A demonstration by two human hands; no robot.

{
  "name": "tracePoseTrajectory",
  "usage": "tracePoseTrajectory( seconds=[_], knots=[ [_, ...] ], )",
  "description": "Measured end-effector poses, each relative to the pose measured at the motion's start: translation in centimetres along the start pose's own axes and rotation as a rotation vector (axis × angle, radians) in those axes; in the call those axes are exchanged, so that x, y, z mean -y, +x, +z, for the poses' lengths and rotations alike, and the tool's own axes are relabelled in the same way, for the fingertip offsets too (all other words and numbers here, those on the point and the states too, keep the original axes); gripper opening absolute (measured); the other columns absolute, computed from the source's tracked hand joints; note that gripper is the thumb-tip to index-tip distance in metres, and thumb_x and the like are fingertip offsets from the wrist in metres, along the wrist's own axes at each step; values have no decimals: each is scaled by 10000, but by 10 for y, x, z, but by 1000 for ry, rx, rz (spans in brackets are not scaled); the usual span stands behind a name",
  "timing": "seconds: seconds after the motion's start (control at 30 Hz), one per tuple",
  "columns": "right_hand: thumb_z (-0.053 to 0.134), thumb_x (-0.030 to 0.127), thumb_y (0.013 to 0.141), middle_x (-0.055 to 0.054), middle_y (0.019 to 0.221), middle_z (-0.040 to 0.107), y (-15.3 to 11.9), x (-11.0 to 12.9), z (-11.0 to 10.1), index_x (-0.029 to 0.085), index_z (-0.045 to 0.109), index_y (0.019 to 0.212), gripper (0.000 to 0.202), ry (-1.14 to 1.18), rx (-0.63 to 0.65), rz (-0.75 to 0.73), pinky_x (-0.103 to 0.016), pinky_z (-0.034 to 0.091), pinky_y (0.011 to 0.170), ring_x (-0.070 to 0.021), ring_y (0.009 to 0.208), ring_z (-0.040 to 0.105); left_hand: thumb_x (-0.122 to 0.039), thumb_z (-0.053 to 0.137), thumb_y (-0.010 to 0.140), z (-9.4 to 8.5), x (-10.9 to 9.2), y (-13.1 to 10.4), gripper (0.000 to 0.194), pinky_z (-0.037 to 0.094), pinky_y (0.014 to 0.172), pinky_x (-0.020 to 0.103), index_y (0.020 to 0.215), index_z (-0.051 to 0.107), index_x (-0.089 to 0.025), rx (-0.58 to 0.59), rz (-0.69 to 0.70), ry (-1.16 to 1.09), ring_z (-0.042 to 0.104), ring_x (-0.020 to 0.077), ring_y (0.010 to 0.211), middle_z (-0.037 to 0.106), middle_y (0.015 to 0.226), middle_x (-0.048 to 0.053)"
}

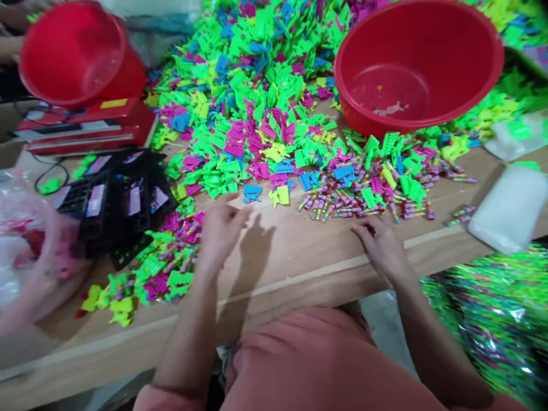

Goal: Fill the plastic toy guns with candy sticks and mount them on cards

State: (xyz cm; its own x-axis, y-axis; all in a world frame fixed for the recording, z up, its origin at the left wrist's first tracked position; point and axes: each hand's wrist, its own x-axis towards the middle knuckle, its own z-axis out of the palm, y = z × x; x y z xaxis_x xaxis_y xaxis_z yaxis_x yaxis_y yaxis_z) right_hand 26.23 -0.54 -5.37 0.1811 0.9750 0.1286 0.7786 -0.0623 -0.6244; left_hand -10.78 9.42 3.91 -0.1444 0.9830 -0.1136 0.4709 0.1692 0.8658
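Note:
My left hand [222, 231] is over the wooden table [291, 245], blurred, its fingers apart with nothing visible between them. Just beyond it lie a blue plastic piece [252, 192] and a yellow piece [280, 196]. My right hand [381, 242] is at the near edge of a pile of small striped candy-like tubes [323, 205]; its thumb and fingers are bent toward the tubes, and whether they hold one is hidden. A large heap of green, pink, blue and yellow plastic pieces [257, 74] spreads behind both hands.
Two red tubs [417, 123] [81, 51] stand at the back. On the left are a red machine [137, 123], black trays [96, 208] and a pink plastic bag [43, 274]. A white container [509, 208] lies right, above shiny packed bags [500, 308]. A person's arm [11, 50] shows top left.

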Motion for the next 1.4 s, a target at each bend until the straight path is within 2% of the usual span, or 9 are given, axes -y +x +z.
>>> tracePoseTrajectory(
  seconds=[0.1, 0.23, 0.47, 0.67, 0.77, 0.93, 1.03, 1.17, 1.4],
  knots=[
    [654, 463, 938, -92, 925, 655, -2, 4, 6, 211, 695, 930, 256, 45, -7, 52, -423, 488, 752, -258, 804, 595, -462, 771, 809, 64, 10, 29, 577, 427, 625, 311, 1301, 636, -193, 134, 84, 83, 602, 230, 585, 614, 615, -2],
    [690, 419, 905, -63, 947, 663, -2, 21, 7, 191, 655, 1176, 357, 334, -36, 125, -378, 516, 747, -214, 792, 610, -331, 878, 691, 97, 22, 46, 505, 375, 687, 307, 1135, 665, -220, 133, 136, 277, 622, 263, 733, 643, 742, 34],
    [714, 355, 923, -48, 1036, 716, -2, 74, 25, 231, 740, 1110, 227, 710, 129, 40, -325, 530, 793, -184, 902, 646, -270, 695, 853, 81, 26, 1, 97, 279, 640, 280, 879, 614, -223, 118, 259, 156, 479, 175, 647, 559, 686, -22],
    [720, 399, 937, -49, 1066, 725, -5, 106, 41, 245, 746, 1071, 206, 888, 244, 5, -346, 551, 892, -198, 1001, 670, -218, 660, 823, 78, 18, -62, 50, 360, 639, 250, 852, 619, -213, 158, 175, -126, 514, 140, 663, 596, 740, -33],
    [741, 403, 924, -44, 1060, 723, -8, 113, 42, 249, 748, 1051, 200, 923, 260, -24, -349, 554, 908, -201, 1004, 669, -198, 741, 737, 80, 6, -80, 239, 410, 633, 235, 949, 630, -209, 188, 15, -332, 569, 132, 674, 645, 793, -25],
    [710, 412, 951, -53, 1069, 724, -11, 113, 39, 265, 756, 1073, 196, 903, 265, -61, -386, 546, 956, -220, 1034, 668, -321, 888, 680, 76, -6, -89, 469, 488, 666, 229, 1035, 603, -207, 325, -188, -697, 638, 123, 722, 685, 869, -3],
    [676, 420, 976, -63, 1108, 722, -11, 111, 37, 269, 769, 1104, 219, 862, 290, -99, -409, 523, 1012, -235, 1099, 653, -334, 916, 664, 77, -4, -87, 489, 505, 716, 222, 1006, 590, -207, 228, -197, -801, 641, 107, 762, 677, 910, -11],
    [634, 410, 1007, -62, 1113, 705, -12, 111, 38, 289, 770, 1169, 244, 891, 333, -120, -383, 526, 988, -225, 1103, 642, -215, 964, 544, 80, -5, -86, 733, 506, 753, 213, 1166, 577, -222, 148, -255, -847, 642, 98, 786, 667, 899, -46],
    [623, 530, 993, -51, 1014, 705, -20, 106, 47, 286, 755, 1217, 356, 1098, 433, 12, -353, 562, 906, -189, 915, 678, -244, 955, 541, 73, -16, -91, 613, 497, 758, 249, 1086, 681, -178, 206, -389, -901, 662, 125, 784, 737, 934, 12]
  ],
)
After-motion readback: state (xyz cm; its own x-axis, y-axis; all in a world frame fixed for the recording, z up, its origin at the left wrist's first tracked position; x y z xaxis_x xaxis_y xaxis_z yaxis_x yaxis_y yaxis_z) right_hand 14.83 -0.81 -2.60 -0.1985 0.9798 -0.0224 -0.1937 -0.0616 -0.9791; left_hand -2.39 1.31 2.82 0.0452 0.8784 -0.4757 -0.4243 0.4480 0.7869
